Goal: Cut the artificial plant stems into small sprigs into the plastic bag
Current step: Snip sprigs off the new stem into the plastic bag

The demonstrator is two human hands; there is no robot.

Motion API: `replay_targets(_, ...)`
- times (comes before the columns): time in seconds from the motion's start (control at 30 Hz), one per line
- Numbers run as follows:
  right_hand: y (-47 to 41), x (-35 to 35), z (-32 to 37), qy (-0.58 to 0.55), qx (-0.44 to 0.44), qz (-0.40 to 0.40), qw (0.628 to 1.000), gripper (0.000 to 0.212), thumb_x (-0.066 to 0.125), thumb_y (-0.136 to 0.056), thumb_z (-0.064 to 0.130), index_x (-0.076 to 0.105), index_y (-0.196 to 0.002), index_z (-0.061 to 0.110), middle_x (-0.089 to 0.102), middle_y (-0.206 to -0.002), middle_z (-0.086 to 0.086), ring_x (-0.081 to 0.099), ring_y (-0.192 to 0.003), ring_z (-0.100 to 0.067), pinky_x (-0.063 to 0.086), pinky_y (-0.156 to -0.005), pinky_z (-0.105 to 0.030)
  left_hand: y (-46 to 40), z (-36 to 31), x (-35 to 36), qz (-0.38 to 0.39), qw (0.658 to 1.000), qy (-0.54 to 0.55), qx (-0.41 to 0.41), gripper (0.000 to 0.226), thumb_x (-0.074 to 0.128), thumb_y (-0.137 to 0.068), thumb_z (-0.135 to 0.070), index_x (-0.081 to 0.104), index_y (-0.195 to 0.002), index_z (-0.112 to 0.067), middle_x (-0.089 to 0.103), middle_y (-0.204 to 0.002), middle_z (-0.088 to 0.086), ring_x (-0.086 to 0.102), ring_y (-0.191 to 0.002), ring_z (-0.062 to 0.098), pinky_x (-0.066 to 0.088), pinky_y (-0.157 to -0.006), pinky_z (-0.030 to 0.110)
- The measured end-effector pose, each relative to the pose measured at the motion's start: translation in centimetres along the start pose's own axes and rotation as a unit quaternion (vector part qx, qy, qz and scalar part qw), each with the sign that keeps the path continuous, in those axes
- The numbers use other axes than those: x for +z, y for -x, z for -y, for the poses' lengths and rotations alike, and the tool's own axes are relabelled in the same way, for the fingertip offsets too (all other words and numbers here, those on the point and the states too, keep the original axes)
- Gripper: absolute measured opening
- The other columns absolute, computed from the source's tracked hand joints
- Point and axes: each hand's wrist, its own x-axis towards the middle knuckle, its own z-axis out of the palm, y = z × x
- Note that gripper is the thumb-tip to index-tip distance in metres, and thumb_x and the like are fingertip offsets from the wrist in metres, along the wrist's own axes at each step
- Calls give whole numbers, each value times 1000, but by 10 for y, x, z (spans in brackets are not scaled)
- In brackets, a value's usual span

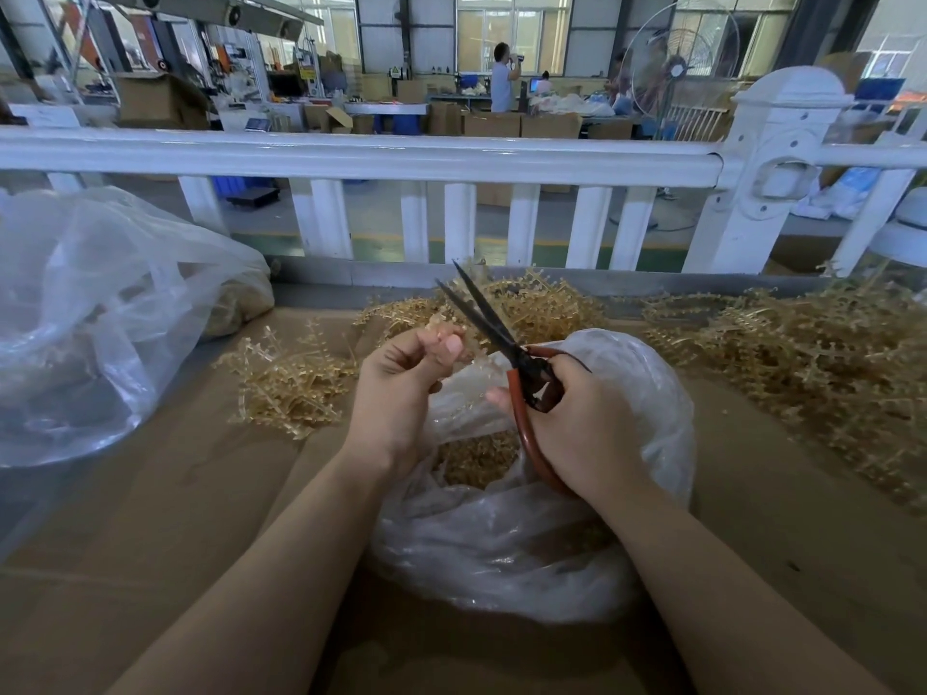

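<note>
My right hand (567,433) grips red-handled scissors (506,343), whose dark blades stand parted and point up and away. My left hand (401,388) pinches a small pale golden piece of plant stem (444,326) just left of the blades. Both hands hover over an open clear plastic bag (577,544) that holds several cut golden sprigs (476,459). Uncut golden stems lie in piles behind the bag (531,303), to its left (286,383) and to its right (802,353).
A cardboard sheet (175,494) covers the work surface. A large clear plastic bag (100,318) sits at the left. A white fence railing (351,158) borders the far edge. Beyond it are boxes, a standing fan (677,62) and a person (501,77).
</note>
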Motion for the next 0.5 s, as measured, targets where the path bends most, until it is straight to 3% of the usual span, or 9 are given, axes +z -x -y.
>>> replay_targets(0.1,1,-1,0,66,-38,-19,997,59,55,-73,81,62,-97,28,62,-82,17,59,-74,0,49,-64,-18,0,-2,3,-8,1000,12,25,14,61,-90,-3,67,-80,-11,63,-65,-12,51,-60,0,44,-61,12)
replay_targets(0.27,-1,-2,0,140,-72,-35,987,56,51,-75,81,52,-85,26,60,-78,14,57,-70,-5,51,-60,-23,-2,-2,0,-5,1000,5,28,8,57,-91,-2,61,-85,-3,55,-65,-10,42,-64,6,37,-61,18)
replay_targets(0.37,0,-3,1,156,-97,-56,981,53,52,-76,80,40,-76,28,49,-67,15,49,-60,-5,49,-53,-25,-2,0,-2,-1,1000,5,25,17,55,-92,2,64,-82,-7,58,-65,-11,42,-63,5,37,-60,16)
replay_targets(0.5,0,-3,3,166,-110,-66,978,54,49,-76,82,40,-76,28,42,-62,17,43,-54,-2,46,-49,-23,-3,0,-2,-1,1000,28,3,33,58,-89,1,77,-74,-21,58,-64,-8,37,-65,9,37,-58,15)
